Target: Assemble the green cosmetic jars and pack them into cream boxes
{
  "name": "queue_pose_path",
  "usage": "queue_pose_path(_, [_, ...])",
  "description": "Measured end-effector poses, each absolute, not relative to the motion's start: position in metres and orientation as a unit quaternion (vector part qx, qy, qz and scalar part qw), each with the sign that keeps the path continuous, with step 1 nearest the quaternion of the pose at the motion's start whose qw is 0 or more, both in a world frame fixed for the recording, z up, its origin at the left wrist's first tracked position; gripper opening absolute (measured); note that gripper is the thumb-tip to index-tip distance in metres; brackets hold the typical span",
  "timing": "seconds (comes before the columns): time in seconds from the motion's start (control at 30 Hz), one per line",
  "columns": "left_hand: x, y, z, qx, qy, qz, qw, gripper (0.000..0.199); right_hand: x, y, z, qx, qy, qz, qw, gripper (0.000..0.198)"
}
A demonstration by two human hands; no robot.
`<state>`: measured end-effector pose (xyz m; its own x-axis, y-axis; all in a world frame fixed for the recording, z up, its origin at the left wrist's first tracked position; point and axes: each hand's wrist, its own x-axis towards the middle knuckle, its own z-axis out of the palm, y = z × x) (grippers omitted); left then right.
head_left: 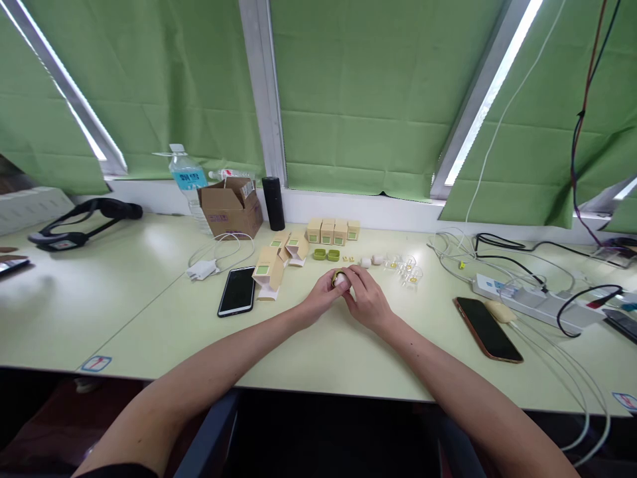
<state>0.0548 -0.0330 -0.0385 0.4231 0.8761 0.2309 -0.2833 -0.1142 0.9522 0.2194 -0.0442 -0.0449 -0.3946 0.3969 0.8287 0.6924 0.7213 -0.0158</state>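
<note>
My left hand and my right hand meet over the middle of the table. Between their curled fingers is a small round white-and-green piece, partly covered; its kind is unclear. Just beyond lie two olive-green square caps or trays and some tiny yellow bits. To their right are a white short cylinder and a pinkish one. Several clear plastic cups with yellow bits inside stand farther right.
Small closed cartons stand in a row behind; opened cartons lie left beside a phone. A brown box, bottle and black cylinder stand at the back. Rightward are another phone and a power strip with cables.
</note>
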Motion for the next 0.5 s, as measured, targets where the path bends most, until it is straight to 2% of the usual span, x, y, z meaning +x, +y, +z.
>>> queue_pose_path(0.5, [0.0564, -0.0325, -0.0428, 0.583, 0.255, 0.485, 0.599, 0.056, 0.2194, -0.0448, -0.0440, -0.346, -0.818, -0.137, 0.439, 0.039])
